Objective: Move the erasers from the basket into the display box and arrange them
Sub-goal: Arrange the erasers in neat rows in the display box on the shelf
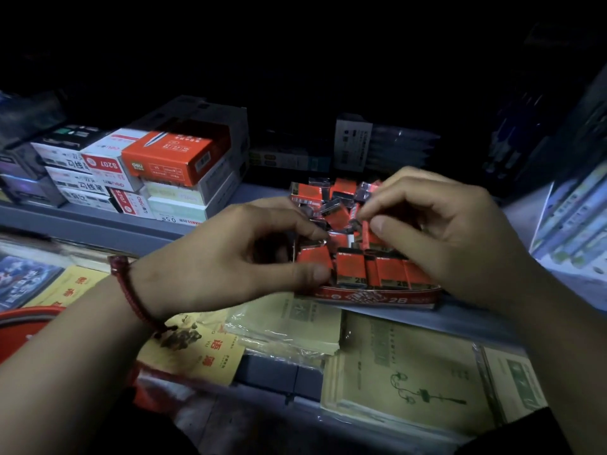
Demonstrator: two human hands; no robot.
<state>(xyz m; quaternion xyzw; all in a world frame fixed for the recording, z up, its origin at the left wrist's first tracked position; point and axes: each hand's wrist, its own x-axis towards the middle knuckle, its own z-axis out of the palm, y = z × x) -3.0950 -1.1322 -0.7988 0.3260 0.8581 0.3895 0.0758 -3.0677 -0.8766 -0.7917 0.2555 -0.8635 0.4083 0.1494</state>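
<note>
A low red display box point(377, 297) marked 2B sits on the shelf in the middle. Several red-and-black wrapped erasers point(351, 267) stand in a row along its front, and more lie jumbled behind them point(340, 192). My left hand point(230, 257) is at the box's left end, thumb and fingers pinching the leftmost eraser point(313, 257). My right hand point(440, 231) hovers over the box's right side and pinches a red eraser point(366, 233) upright between thumb and fingertips. A curved red rim at the far left point(19, 320) may be the basket.
Stacked red, white and grey stationery boxes point(154, 165) stand on the shelf at the back left. Yellow-green exercise books in plastic wrap point(404, 372) lie in front of the display box. More packets lean at the right point(578, 224). The scene is dim.
</note>
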